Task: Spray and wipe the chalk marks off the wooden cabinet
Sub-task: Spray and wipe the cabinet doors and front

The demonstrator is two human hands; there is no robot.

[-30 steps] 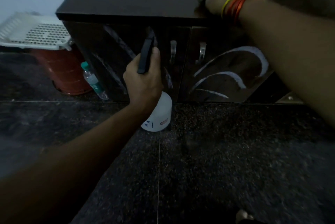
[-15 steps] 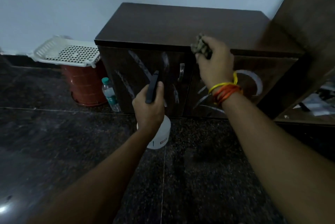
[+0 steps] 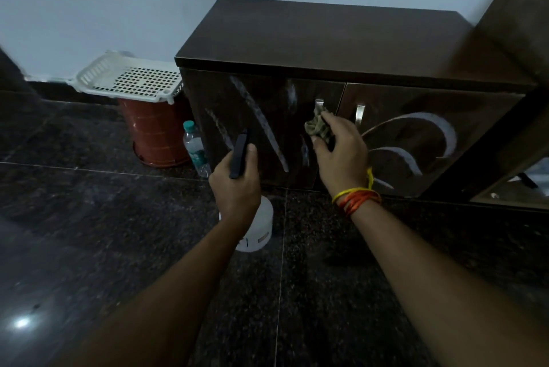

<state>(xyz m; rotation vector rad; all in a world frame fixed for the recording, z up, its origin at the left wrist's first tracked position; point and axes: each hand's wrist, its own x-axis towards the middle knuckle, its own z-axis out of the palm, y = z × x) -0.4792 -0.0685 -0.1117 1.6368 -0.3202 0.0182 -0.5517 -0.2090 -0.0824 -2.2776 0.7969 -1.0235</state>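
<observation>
Dropped from the cabinet's top edge since half a second ago, down to the door fronts — the right hand (image 3: 341, 152), fingers (image 3: 332, 126) curled round a crumpled greenish cloth (image 3: 318, 129), now just beside the left door's handle (image 3: 318, 103). Unchanged in its grip: the left hand (image 3: 236, 185), fingers wrapped about the dark trigger head (image 3: 239, 155) of the spray bottle (image 3: 257, 230), thumb lying alongside it, white body hanging below the palm over the floor (image 3: 118, 233). Nozzle aimed toward the left door of the wooden cabinet (image 3: 326, 40).

Chalk marks (image 3: 261, 123) all unwiped, by the look of it: long slanted streaks and a short smear on the left door, broad curved arcs (image 3: 439, 129) on the right door.

Best done, probably, by wetting first — a short squeeze or two at the long streak, nozzle near the door but not touching, cloth kept clear of the mist. Then flat pressure with the cloth, following each streak along its length rather than across, to avoid smearing chalk over clean wood. Worth refolding to a clean face between marks. Care needed around both handles, where the wad could snag.

Off to the left, well apart from the work: a white perforated basket (image 3: 130, 81) on a red bin (image 3: 157, 135), and a small water bottle (image 3: 194, 150) standing against the cabinet's side.
</observation>
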